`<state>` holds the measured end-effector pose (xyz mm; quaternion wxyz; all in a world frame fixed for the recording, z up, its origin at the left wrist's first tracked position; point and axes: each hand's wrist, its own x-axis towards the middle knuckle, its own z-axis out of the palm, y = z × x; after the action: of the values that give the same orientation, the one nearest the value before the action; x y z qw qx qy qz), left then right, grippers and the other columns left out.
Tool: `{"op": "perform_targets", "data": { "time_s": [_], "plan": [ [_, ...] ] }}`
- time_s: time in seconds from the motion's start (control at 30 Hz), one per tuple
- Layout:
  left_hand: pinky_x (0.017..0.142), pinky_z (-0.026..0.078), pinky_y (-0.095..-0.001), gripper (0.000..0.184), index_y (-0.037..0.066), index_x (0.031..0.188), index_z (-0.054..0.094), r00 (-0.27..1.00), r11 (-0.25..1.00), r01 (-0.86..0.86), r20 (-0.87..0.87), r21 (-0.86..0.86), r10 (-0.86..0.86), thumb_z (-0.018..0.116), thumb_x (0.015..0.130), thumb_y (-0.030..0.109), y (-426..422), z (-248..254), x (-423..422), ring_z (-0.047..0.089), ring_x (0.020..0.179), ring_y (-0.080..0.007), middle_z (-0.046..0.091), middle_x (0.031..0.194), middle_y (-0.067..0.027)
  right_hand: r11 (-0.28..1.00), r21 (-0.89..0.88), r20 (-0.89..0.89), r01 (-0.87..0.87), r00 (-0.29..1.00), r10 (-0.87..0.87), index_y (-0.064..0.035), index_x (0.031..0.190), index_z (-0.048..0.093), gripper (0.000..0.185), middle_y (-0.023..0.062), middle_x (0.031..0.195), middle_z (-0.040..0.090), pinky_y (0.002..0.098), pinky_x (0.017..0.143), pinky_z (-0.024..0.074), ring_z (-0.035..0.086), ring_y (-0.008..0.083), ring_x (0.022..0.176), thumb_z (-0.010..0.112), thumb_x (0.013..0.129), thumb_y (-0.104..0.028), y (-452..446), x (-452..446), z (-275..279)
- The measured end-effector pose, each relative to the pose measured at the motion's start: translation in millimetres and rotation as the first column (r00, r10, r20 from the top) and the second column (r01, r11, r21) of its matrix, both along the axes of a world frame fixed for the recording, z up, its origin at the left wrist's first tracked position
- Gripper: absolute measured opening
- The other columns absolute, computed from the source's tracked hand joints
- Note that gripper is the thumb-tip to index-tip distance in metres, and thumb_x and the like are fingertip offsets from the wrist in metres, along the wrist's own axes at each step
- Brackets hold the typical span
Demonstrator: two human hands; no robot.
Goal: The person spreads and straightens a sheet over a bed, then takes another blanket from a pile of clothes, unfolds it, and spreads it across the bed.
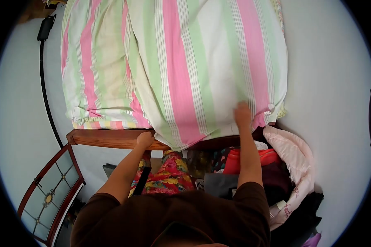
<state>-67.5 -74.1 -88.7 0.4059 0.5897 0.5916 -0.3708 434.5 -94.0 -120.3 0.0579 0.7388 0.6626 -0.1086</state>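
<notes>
A bed sheet (218, 74) with pink, green and white stripes covers the bed, creased on the left, its front corner hanging over the wooden bed rail (101, 139). My left hand (145, 140) is at the rail, right beside the sheet's hanging edge. Its fingers look curled closed, but whether they pinch the cloth is hidden. Farther right, my right hand (243, 113) is over the sheet near its front right corner. Motion smears its fingers, so I cannot make out their shape or any grip.
A pile of clothes (272, 173) and a pale pink quilted piece (294, 158) lie below the rail on the right. At lower left stands a wood-framed glass panel (49, 197). A black cord (45, 86) runs down the left side.
</notes>
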Motion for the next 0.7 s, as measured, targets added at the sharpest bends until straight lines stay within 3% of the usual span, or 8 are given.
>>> {"op": "perform_targets", "data": {
  "time_s": [0.03, 0.13, 0.17, 0.27, 0.33, 0.5, 0.63, 0.7],
  "plan": [
    [0.081, 0.045, -0.0422, 0.036, 0.003, 0.093, 0.063, 1.0, 0.999, 0.011, 0.011, -0.051, -0.01, 0.057, 0.076, 0.034, 2, 10, 5, 0.058, 0.091, -0.0338, 0.062, 0.094, -0.0183, 0.977, 0.09, -0.14, -0.191, 0.969, 0.202, -0.0041, 0.096, 0.057, 0.03, 0.0132, 0.098, 0.058, 0.0397, 0.088, 0.04, 0.051, 0.029, 0.103, 0.058, 0.076, -0.025, 1, -25, -9],
    [0.08, 0.046, -0.0387, 0.043, 0.005, 0.107, 0.057, 0.928, 0.983, -0.129, 0.334, -0.133, 0.167, 0.058, 0.078, 0.037, -17, 2, 11, 0.059, 0.09, -0.0307, 0.062, 0.096, -0.017, 0.899, -0.023, -0.582, -0.437, 0.737, 0.343, -0.0032, 0.106, 0.053, 0.053, 0.0141, 0.103, 0.055, 0.0394, 0.089, 0.0394, 0.05, 0.0285, 0.104, 0.065, 0.07, -0.041, 0, -108, 6],
    [0.08, 0.046, -0.0368, 0.048, 0.008, 0.12, 0.046, 0.83, 0.88, -0.361, 0.324, -0.308, 0.453, 0.056, 0.081, 0.035, -18, 2, 22, 0.058, 0.095, -0.0282, 0.058, 0.106, -0.0164, 0.831, -0.105, -0.679, -0.546, 0.65, 0.341, -0.003, 0.11, 0.052, 0.059, 0.0143, 0.104, 0.054, 0.0403, 0.09, 0.0387, 0.05, 0.0287, 0.104, 0.066, 0.069, -0.043, 2, -130, 15],
    [0.081, 0.043, -0.0323, 0.065, 0.017, 0.141, 0.007, 0.111, 0.105, -0.777, 0.029, -0.621, 0.993, 0.047, 0.091, 0.027, 7, 21, 86, 0.051, 0.106, -0.0227, 0.04, 0.131, -0.0122, 0.705, -0.134, -0.609, -0.696, 0.619, 0.496, -0.0049, 0.114, 0.049, 0.066, 0.0125, 0.107, 0.054, 0.0403, 0.089, 0.0399, 0.052, 0.029, 0.101, 0.068, 0.066, -0.045, 1, -163, 33],
    [0.085, 0.041, -0.0347, 0.076, 0.025, 0.139, -0.014, -0.082, 0.134, -0.622, 0.234, -0.771, 0.969, 0.045, 0.092, 0.028, 32, 31, 120, 0.047, 0.11, -0.0257, 0.026, 0.139, -0.0103, 0.751, -0.295, -0.557, -0.59, 0.745, 0.367, -0.0071, 0.114, 0.05, 0.06, 0.0129, 0.103, 0.056, 0.0401, 0.083, 0.0425, 0.054, 0.0293, 0.095, 0.067, 0.067, -0.041, 3, -177, 17],
    [0.085, 0.04, -0.0288, 0.05, 0.01, 0.135, 0.029, -0.293, 0.154, -0.59, 0.388, -0.793, 0.874, 0.046, 0.091, 0.026, 89, 64, 168, 0.053, 0.103, -0.0185, 0.05, 0.121, -0.0104, 0.907, -0.365, -0.75, -0.212, 0.644, -0.151, -0.0091, 0.107, 0.056, 0.034, 0.0154, 0.091, 0.061, 0.0396, 0.07, 0.0462, 0.059, 0.0304, 0.081, 0.056, 0.075, -0.019, 64, -181, -20],
    [0.081, 0.041, -0.0274, 0.024, 0.005, 0.094, 0.062, 0.12, 0.544, -0.648, 0.634, -0.533, 0.764, 0.051, 0.088, 0.025, 55, 25, 149, 0.057, 0.087, -0.0152, 0.062, 0.086, -0.0063, 0.92, -0.126, -0.792, 0.372, 0.52, -0.319, -0.0069, 0.1, 0.058, 0.024, 0.0161, 0.089, 0.061, 0.0392, 0.07, 0.0451, 0.058, 0.0316, 0.08, 0.048, 0.078, -0.009, 150, -152, 6],
    [0.08, 0.042, -0.0283, 0.024, 0.005, 0.097, 0.061, 0.466, 0.77, -0.574, 0.663, -0.278, 0.586, 0.056, 0.083, 0.025, 35, 12, 141, 0.058, 0.09, -0.0201, 0.062, 0.089, -0.0099, 0.852, 0.119, -0.779, 0.51, 0.58, -0.239, -0.0062, 0.098, 0.058, 0.021, 0.0153, 0.087, 0.058, 0.0376, 0.069, 0.0438, 0.056, 0.0309, 0.079, 0.048, 0.08, -0.008, 180, -135, 15]
  ]
}}
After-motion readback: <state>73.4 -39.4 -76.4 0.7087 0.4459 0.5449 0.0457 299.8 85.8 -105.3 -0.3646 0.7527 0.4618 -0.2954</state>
